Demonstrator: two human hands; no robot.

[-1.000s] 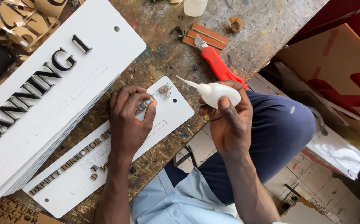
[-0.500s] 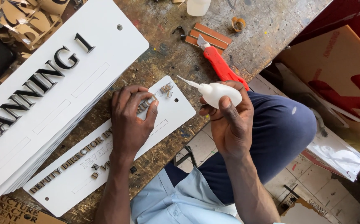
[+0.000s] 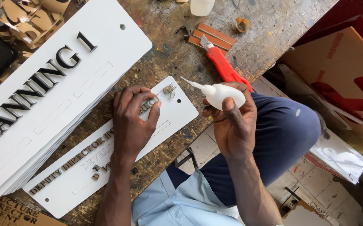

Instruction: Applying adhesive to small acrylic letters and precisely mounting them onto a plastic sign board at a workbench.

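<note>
My left hand presses flat on a small white sign plate with small raised letters, fingers covering some of them near the plate's right end. My right hand holds a small white squeeze bottle with a thin pointed nozzle aimed left toward the letters, a little off the table's edge. Loose small letters lie lower on the same plate.
A stack of large white sign plates with big dark letters lies to the left. A red utility knife and wooden strips lie on the worn wooden table. Cut-out letter sheets are top left. Cardboard boxes stand right.
The right hand with the bottle has shifted slightly; the left hand's fingers stay pressed on the letters. Little else differs.
</note>
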